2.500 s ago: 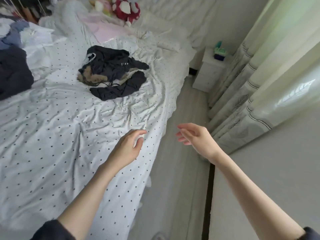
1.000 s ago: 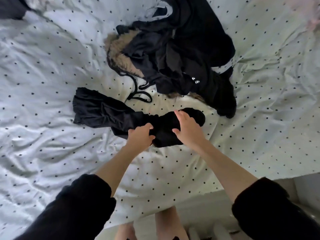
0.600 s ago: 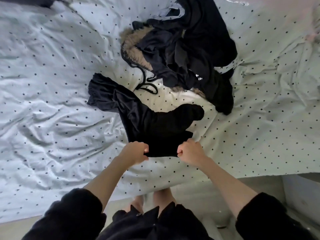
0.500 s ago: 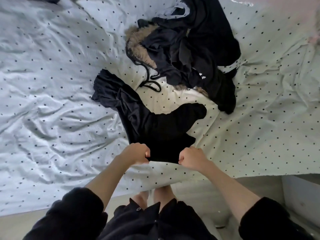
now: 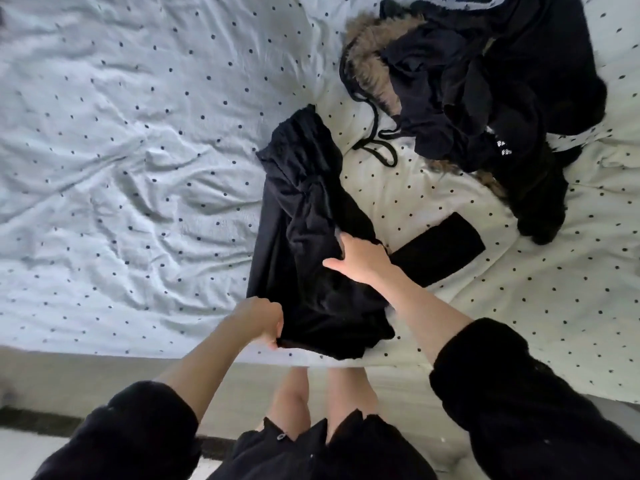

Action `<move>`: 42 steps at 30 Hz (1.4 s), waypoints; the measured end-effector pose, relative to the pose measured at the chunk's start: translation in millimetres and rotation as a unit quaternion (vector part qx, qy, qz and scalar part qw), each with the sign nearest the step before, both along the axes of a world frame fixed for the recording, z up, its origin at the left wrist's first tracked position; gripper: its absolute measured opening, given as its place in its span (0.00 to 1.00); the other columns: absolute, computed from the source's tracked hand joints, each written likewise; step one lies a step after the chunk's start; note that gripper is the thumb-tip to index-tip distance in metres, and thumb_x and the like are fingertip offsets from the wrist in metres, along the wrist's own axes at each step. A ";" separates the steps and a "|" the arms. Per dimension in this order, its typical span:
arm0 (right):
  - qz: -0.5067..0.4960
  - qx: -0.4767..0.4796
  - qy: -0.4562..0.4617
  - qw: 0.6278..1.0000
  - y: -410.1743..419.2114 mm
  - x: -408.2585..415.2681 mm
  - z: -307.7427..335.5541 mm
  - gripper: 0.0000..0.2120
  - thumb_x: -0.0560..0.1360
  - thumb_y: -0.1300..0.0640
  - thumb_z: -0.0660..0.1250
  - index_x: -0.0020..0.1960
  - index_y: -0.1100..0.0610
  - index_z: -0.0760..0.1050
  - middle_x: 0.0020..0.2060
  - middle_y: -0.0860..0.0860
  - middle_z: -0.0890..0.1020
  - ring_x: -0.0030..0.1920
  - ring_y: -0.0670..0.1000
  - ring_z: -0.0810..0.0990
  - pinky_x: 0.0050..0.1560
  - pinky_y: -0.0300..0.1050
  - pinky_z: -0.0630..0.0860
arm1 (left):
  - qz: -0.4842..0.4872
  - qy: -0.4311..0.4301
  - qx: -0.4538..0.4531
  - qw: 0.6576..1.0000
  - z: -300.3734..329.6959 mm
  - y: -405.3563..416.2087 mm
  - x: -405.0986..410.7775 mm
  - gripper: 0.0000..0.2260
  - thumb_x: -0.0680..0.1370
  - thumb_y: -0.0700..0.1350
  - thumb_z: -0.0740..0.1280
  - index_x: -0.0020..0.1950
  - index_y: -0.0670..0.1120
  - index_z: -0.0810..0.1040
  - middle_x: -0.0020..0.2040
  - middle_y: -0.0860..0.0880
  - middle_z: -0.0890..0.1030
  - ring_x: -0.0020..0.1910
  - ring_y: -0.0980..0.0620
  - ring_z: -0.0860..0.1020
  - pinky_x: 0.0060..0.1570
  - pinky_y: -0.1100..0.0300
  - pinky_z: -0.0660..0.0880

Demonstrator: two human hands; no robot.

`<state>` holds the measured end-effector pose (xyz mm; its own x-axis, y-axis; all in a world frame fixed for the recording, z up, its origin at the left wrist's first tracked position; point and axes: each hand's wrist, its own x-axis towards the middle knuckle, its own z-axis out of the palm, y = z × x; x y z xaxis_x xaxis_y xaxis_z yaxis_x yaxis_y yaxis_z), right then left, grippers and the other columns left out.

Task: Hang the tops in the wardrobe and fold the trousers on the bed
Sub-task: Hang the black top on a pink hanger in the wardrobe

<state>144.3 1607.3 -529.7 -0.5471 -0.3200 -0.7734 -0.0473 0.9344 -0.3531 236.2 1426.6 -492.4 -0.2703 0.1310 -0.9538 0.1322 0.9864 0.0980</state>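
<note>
The bed fills most of the view, its pale sheet dotted with small dark spots and rumpled into creases on the left half. Compared with half a second ago the view has swung so that the bed's near edge now runs across the lower part of the picture, with a strip of floor showing below it.

At the upper right lies a heap of dark tops, one with a tan fur trim and a loose black drawstring looping out onto the sheet; it sits where it did before, apart from the trousers.

The black trousers lie near the bed's near edge, between the heap and the person. Half a second ago both hands pinched the waist end with fists side by side; now the garment is more stretched out, one leg running up and away to the left of the heap, the other leg angled out to the right as a flat dark band.

The person's dark sleeves and bare knees frame the bottom of the picture.

The right hand has let go of the waist and moved further up, its fingers reaching into the folds at the middle of the trousers, thumb spread out; whether the fingers are gripping cloth cannot be told. The left hand still pinches the near left corner of the trousers, fingers curled round the cloth.
</note>
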 end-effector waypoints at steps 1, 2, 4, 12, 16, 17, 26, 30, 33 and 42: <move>0.030 0.010 -0.030 0.999 -6.1 8.8 -3.8 0.35 0.76 0.40 0.60 0.75 0.58 0.54 0.66 0.57 0.72 0.65 0.59 0.72 0.66 0.58 0.64 | 0.020 0.002 -0.020 1.000 -1.8 -14.9 7.9 0.11 0.73 0.48 0.70 0.55 0.50 0.79 0.53 0.50 0.81 0.53 0.49 0.78 0.46 0.60 0.72; 0.064 0.021 -0.057 0.996 -9.8 20.9 -6.7 0.34 0.76 0.41 0.61 0.74 0.58 0.55 0.66 0.57 0.72 0.65 0.60 0.71 0.66 0.58 0.62 | 0.046 0.009 -0.033 0.998 -3.5 -28.3 15.8 0.09 0.74 0.47 0.68 0.54 0.50 0.80 0.52 0.50 0.81 0.53 0.48 0.78 0.46 0.60 0.72; 0.120 0.042 -0.073 0.989 -7.5 44.3 -10.4 0.30 0.77 0.44 0.61 0.72 0.59 0.58 0.67 0.57 0.71 0.65 0.60 0.71 0.65 0.57 0.62 | 0.106 0.032 -0.039 0.993 -7.0 -47.3 27.8 0.08 0.76 0.47 0.64 0.51 0.50 0.80 0.49 0.50 0.81 0.50 0.48 0.78 0.47 0.58 0.74; -0.036 0.020 -0.006 0.999 -4.6 28.7 -1.7 0.16 0.77 0.45 0.59 0.55 0.54 0.76 0.52 0.50 0.81 0.57 0.55 0.76 0.61 0.53 0.66 | 0.381 0.138 0.087 0.910 -21.9 -60.4 16.6 0.12 0.80 0.42 0.57 0.59 0.48 0.78 0.60 0.49 0.79 0.59 0.49 0.76 0.59 0.56 0.72; -0.251 -0.067 -0.033 0.965 -29.1 -21.0 -8.9 0.32 0.78 0.41 0.58 0.75 0.57 0.57 0.69 0.53 0.70 0.69 0.54 0.68 0.66 0.48 0.65 | 0.450 0.160 0.149 0.866 -19.4 -46.1 -4.2 0.12 0.80 0.43 0.58 0.59 0.49 0.78 0.58 0.49 0.79 0.56 0.50 0.76 0.53 0.62 0.69; -0.312 -0.091 -0.046 0.945 -36.4 -32.2 -13.6 0.33 0.78 0.41 0.59 0.76 0.57 0.55 0.70 0.53 0.69 0.69 0.54 0.68 0.65 0.45 0.65 | 0.458 0.156 0.156 0.861 -18.0 -43.7 -5.7 0.12 0.80 0.44 0.59 0.59 0.50 0.78 0.58 0.49 0.79 0.55 0.50 0.77 0.53 0.61 0.70; -0.323 -0.203 -0.025 0.924 -81.6 -31.0 -1.1 0.09 0.75 0.64 0.65 0.36 0.60 0.74 0.30 0.52 0.77 0.29 0.44 0.76 0.38 0.37 0.71 | 0.630 0.239 0.153 0.723 -15.1 -55.0 -6.5 0.12 0.80 0.45 0.61 0.62 0.47 0.76 0.58 0.48 0.79 0.57 0.49 0.77 0.60 0.54 0.72; -0.088 -0.177 0.074 0.978 -68.8 26.5 21.5 0.08 0.74 0.58 0.67 0.37 0.58 0.76 0.32 0.49 0.76 0.37 0.48 0.73 0.39 0.43 0.67 | 0.727 0.236 0.215 0.608 -5.4 -43.7 -34.3 0.17 0.77 0.53 0.65 0.64 0.50 0.70 0.55 0.54 0.77 0.51 0.59 0.77 0.48 0.63 0.75; -0.053 -0.205 0.073 0.975 -59.8 44.5 33.0 0.06 0.74 0.57 0.68 0.40 0.59 0.77 0.40 0.50 0.75 0.47 0.54 0.73 0.49 0.51 0.69 | 0.628 0.214 0.230 0.712 -0.6 -28.0 -59.7 0.21 0.74 0.51 0.70 0.64 0.47 0.69 0.53 0.54 0.77 0.52 0.57 0.76 0.50 0.63 0.73; -0.014 -0.110 0.019 0.994 -40.0 14.8 63.3 0.12 0.77 0.52 0.61 0.42 0.60 0.76 0.43 0.53 0.83 0.50 0.54 0.79 0.59 0.52 0.70 | 0.712 0.290 0.204 0.605 27.6 -49.5 -34.5 0.14 0.79 0.48 0.63 0.36 0.43 0.72 0.33 0.46 0.72 0.33 0.54 0.69 0.35 0.61 0.67</move>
